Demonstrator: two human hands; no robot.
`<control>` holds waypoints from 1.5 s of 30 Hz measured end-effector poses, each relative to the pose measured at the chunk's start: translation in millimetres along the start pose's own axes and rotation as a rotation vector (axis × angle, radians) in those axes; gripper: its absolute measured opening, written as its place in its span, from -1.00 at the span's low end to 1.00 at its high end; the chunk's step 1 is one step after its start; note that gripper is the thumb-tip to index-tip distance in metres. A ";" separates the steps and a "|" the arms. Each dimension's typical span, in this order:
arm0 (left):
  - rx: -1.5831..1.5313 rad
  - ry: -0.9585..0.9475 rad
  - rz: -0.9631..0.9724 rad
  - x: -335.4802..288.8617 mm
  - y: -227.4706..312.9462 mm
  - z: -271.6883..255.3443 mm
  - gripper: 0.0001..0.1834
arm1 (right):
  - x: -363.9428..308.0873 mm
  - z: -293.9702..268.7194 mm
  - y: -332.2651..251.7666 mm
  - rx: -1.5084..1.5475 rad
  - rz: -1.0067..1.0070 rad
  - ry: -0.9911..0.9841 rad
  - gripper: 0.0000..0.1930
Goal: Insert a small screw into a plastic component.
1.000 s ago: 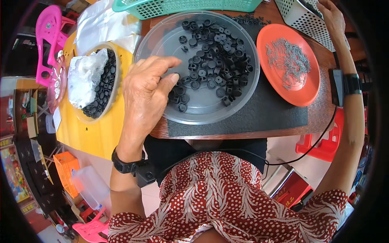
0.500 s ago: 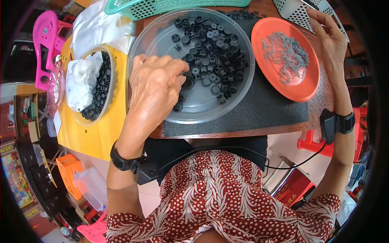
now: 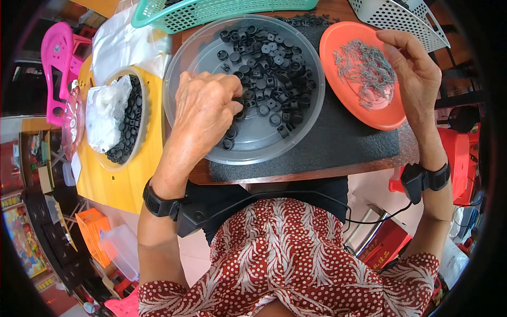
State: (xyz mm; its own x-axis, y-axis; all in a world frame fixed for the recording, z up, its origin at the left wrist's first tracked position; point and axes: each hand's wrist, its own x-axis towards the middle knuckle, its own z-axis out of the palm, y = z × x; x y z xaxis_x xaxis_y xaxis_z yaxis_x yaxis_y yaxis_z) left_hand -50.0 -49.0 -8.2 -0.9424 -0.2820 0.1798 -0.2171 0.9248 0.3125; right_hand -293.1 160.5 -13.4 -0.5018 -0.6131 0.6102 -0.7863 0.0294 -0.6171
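My left hand (image 3: 205, 108) is over the left side of a round clear plastic tray (image 3: 248, 153), back of the hand up and fingers curled together. Its fingertips are beside small round black plastic parts (image 3: 263, 110), and whatever they pinch is hidden. Many such parts lie heaped in the tray's middle and right. On the right, an orange plate (image 3: 338, 90) bears a pile of thin grey metal pins (image 3: 364, 68). Over that plate's right rim is my right hand (image 3: 417, 71), index finger and thumb bent and apart, with nothing visible between them.
A green plastic basket (image 3: 222, 8) and a white perforated basket (image 3: 393, 21) stand at the far edge. To the left, a clear tub (image 3: 145, 124) holds black parts and a crumpled plastic bag (image 3: 110, 111). A cable (image 3: 369, 219) runs between my wrist bands.
My right hand has moved left and down, from beside the white basket to the orange plate's rim. My left hand stays in nearly the same place, fingers still curled. The view has shifted slightly.
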 end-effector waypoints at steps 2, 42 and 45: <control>-0.013 0.040 0.017 -2.6 -0.9 0.3 -0.87 | -3.7 2.5 -10.5 -0.035 -0.012 -0.004 -0.84; -1.139 0.433 -0.154 -55.9 56.6 0.4 -0.77 | -59.2 83.5 -148.9 1.114 0.716 -0.072 -0.88; -1.039 0.445 -0.155 -58.2 56.5 4.2 -0.80 | -64.6 85.5 -143.1 1.084 0.704 -0.133 -0.88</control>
State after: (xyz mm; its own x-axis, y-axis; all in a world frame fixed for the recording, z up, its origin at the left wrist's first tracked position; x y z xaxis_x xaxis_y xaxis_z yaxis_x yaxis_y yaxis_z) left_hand -8.4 20.7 -4.9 -0.7051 -0.6318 0.3221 0.1878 0.2716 0.9439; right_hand -117.4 128.4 -6.9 -0.5966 -0.8022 -0.0226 0.3516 -0.2359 -0.9059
